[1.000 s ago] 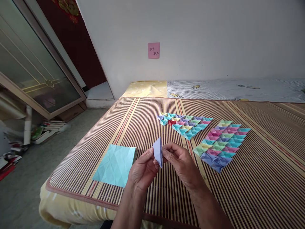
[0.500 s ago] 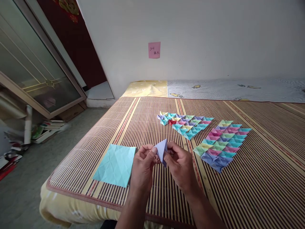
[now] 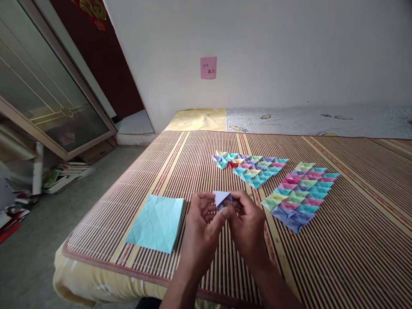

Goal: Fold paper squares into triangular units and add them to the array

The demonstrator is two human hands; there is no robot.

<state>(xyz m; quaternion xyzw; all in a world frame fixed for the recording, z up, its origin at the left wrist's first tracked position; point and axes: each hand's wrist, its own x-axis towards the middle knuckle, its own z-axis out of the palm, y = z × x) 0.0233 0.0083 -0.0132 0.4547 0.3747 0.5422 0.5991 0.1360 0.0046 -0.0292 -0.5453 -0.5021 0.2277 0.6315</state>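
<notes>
Both hands meet over the bamboo mat around a small piece of folded lavender paper (image 3: 221, 197). My left hand (image 3: 206, 221) pinches it from the left, its thumb reaching across to the paper's lower side. From the right, my right hand (image 3: 246, 219) grips the other side, with fingertips partly hiding the folds. To the left of my left hand lies a stack of creased turquoise paper sheets (image 3: 156, 223). Beyond and right of my hands rest two arrangements of folded paper pieces in many colours, one farther off (image 3: 251, 166) and one nearer (image 3: 299, 195).
The bamboo mat (image 3: 174, 171) covers a bed with a yellow sheet (image 3: 106, 279) at its front edge. A pink note (image 3: 208, 68) is stuck on the wall behind. Books (image 3: 67, 176) lie on the floor at left, near a glass-panelled door (image 3: 48, 77).
The lavender paper has been turned, so its point no longer stands upright and a flat edge is uppermost. My left thumb has shifted right and down, closer to my right thumb.
</notes>
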